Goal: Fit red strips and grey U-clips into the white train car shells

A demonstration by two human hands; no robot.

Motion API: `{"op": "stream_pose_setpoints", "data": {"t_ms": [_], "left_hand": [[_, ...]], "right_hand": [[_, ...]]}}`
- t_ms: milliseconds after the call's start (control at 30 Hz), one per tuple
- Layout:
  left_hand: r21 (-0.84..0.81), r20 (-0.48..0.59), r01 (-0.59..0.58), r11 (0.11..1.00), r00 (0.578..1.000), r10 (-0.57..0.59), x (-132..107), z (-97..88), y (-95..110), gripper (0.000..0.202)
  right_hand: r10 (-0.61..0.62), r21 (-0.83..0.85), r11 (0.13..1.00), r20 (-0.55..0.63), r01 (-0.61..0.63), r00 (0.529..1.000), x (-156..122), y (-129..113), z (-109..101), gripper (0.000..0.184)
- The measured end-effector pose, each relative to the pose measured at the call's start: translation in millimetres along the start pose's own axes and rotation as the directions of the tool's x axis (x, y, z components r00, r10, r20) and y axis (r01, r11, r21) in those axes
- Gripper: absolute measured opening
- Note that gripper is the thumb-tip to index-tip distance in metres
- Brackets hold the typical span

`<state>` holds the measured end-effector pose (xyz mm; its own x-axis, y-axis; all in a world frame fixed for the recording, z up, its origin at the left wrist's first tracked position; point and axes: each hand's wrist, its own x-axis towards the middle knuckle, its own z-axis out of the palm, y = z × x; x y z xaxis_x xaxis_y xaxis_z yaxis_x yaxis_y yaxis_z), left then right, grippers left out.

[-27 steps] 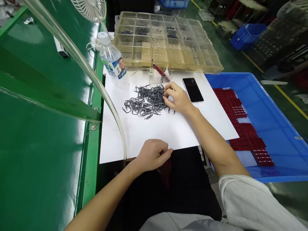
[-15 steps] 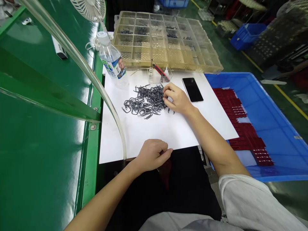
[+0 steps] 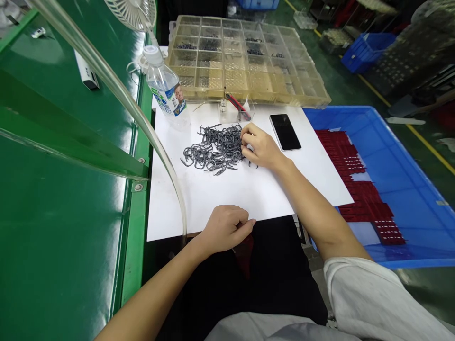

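Note:
On a white board [image 3: 213, 199] lies a tangled pile of small dark grey curved hooks [image 3: 222, 147]. My right hand [image 3: 258, 144] rests at the right edge of this pile, fingers curled and their tips in among the hooks. Whatever is pinched there is hidden by the fingers. At the board's front edge, my left hand [image 3: 227, 227] is closed, thumb pointing right. Below it, over the dark lap, shows a dark red piece [image 3: 244, 258]; whether the left hand grips it is hidden.
Behind the pile stand a small clear box [image 3: 231, 113] with tools, a water bottle [image 3: 166, 92] and a divided plastic tray [image 3: 245, 61]. A phone [image 3: 285, 132] lies right of my hand. A blue bin [image 3: 401, 175] with dark red pieces stands right; a clear tube [image 3: 156, 144] arches left.
The view has shifted very slightly. Both hands and the pile otherwise look the same.

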<state>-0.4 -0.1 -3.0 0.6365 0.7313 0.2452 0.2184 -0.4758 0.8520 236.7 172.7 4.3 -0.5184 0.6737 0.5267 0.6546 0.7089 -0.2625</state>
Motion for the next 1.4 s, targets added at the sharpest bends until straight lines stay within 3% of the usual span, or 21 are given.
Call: {"op": "stream_pose_setpoints", "data": {"t_ms": [300, 767, 1000, 1267, 1400], "left_hand": [[0.010, 0.001, -0.003, 1.000, 1.000, 0.003, -0.2, 0.3, -0.3, 0.045], [0.035, 0.004, -0.024, 0.999, 1.000, 0.024, -0.1, 1.2, -0.3, 0.045], [0.032, 0.009, -0.023, 0.999, 1.000, 0.022, 0.1, 0.5, -0.2, 0.045], [0.036, 0.005, -0.022, 0.999, 1.000, 0.022, 0.2, 0.7, -0.1, 0.045], [0.042, 0.012, -0.016, 0.999, 1.000, 0.015, 0.7, 0.9, 0.0, 0.045]], "right_hand": [[-0.064, -0.049, 0.997, -0.012, 0.063, 0.998, 0.2, 0.1, 6.4, 0.009], [-0.067, -0.080, 0.994, 0.038, 0.070, 0.997, 1.6, -2.2, 4.3, 0.014], [-0.057, -0.086, 0.995, 0.027, 0.059, 0.998, -0.8, -2.6, 0.4, 0.001], [-0.094, -0.070, 0.993, -0.029, 0.092, 0.995, -1.5, 1.9, -1.4, 0.031], [-0.180, -0.038, 0.983, -0.002, 0.180, 0.984, -2.3, 5.1, 3.7, 0.030]]}}
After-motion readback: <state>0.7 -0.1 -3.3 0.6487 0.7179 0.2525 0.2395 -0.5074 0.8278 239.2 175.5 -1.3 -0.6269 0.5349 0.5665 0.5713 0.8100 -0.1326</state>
